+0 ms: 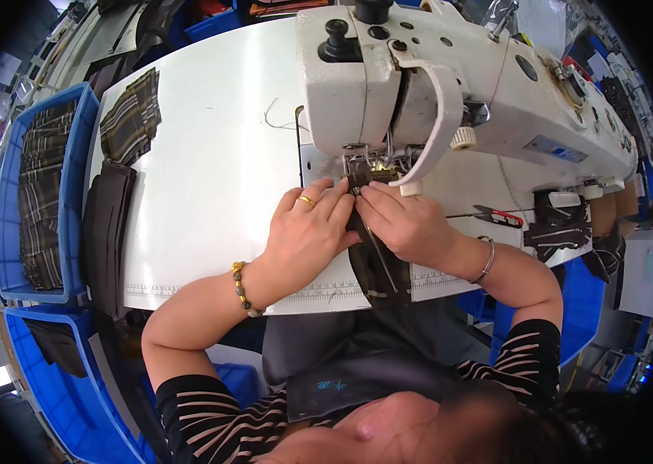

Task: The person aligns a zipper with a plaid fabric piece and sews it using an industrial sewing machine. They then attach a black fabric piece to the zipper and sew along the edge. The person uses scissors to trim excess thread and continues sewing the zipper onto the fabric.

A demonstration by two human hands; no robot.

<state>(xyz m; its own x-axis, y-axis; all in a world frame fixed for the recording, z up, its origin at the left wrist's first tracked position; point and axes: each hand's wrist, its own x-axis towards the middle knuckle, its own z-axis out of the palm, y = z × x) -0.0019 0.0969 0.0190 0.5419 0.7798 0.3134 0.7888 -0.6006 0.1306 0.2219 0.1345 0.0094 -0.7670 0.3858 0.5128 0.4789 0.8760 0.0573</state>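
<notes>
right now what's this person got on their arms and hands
The left hand has a gold ring on one finger, and its wrist carries a beaded bracelet of dark and amber beads. The right hand has a thin silver bangle at the wrist. Both forearms are bare; dark sleeves with pale stripes cover the upper arms.

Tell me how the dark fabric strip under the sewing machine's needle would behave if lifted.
The dark fabric strip would probably be floppy: it already drapes limp over the table edge. It seems light, since both the left hand and right hand guide it with fingers alone. Its zipper line may stiffen it slightly lengthwise.
</notes>
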